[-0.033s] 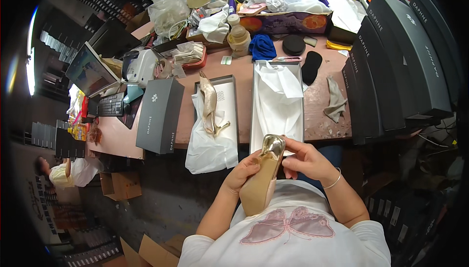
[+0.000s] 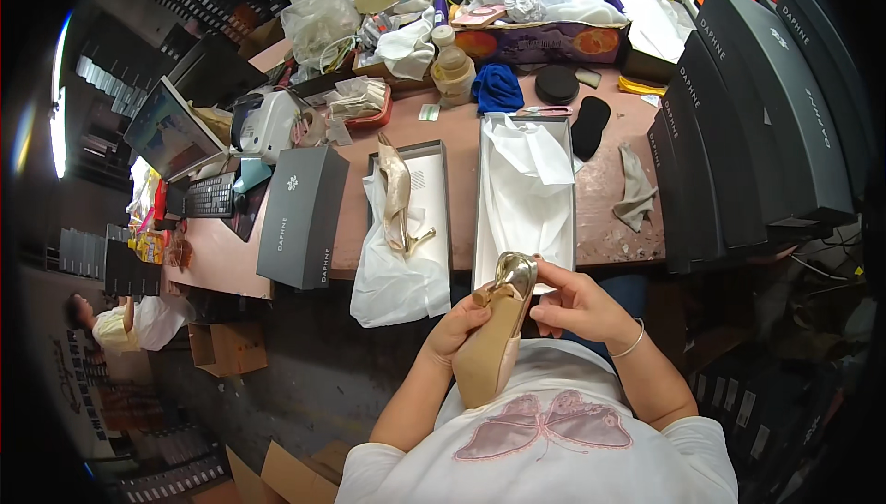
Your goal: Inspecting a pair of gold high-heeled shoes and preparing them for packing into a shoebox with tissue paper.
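Note:
In front of my chest I hold a gold high-heeled shoe (image 2: pixel 484 356), its tan sole turned up and its toe pointing down toward me. My left hand (image 2: pixel 459 327) is closed around its side, with the thumb by the heel. The fingers of my right hand (image 2: pixel 583 306) grip the shiny gold heel end, the index finger on its edge. A matching gold shoe (image 2: pixel 395 195) lies on its side on white tissue in an open shoe box (image 2: pixel 441 204) on the table. Right of it, another open box (image 2: pixel 569 218) holds white tissue paper (image 2: pixel 523 199).
A closed dark grey shoe box (image 2: pixel 300 218) stands at the left, near a keyboard (image 2: pixel 210 198) and monitor (image 2: pixel 173 130). Tall dark shoe boxes (image 2: pixel 720 135) rise at the right. A grey cloth (image 2: pixel 634 188), blue cloth (image 2: pixel 498 89) and bottle (image 2: pixel 452 75) lie or stand behind. A person (image 2: pixel 138 324) sits far left.
The shoe in my hands has turned slightly, so that its heel now shows by my left thumb. My right fingers have shifted a little at the heel end.

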A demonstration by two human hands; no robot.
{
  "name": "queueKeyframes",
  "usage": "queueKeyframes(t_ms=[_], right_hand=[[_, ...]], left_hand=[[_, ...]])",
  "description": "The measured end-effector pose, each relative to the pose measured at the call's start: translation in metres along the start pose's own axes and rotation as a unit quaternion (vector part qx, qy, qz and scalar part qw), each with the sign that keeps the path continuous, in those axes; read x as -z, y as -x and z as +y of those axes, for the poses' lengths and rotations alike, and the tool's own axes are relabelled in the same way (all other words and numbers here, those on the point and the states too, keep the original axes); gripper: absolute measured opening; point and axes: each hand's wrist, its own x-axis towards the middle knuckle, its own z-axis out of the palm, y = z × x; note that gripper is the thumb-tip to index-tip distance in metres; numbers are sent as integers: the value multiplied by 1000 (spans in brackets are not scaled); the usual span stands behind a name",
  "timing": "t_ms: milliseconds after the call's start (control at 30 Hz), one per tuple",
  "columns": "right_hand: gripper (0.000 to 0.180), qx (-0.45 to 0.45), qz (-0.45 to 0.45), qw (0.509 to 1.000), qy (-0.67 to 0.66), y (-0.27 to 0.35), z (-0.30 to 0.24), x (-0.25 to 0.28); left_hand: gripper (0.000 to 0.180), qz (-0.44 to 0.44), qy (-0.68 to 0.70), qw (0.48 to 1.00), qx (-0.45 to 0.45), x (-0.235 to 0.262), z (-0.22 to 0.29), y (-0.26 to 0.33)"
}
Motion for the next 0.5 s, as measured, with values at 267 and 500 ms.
queueKeyframes(t_ms=[267,500], right_hand=[[70,62,42,989,124,-10,17,-4],[70,69,51,990,113,-14,27,-4]], left_hand=[[52,-75,202,976,-39,21,-30,-10],[51,-112,314,943,7,32,-40,-12]])
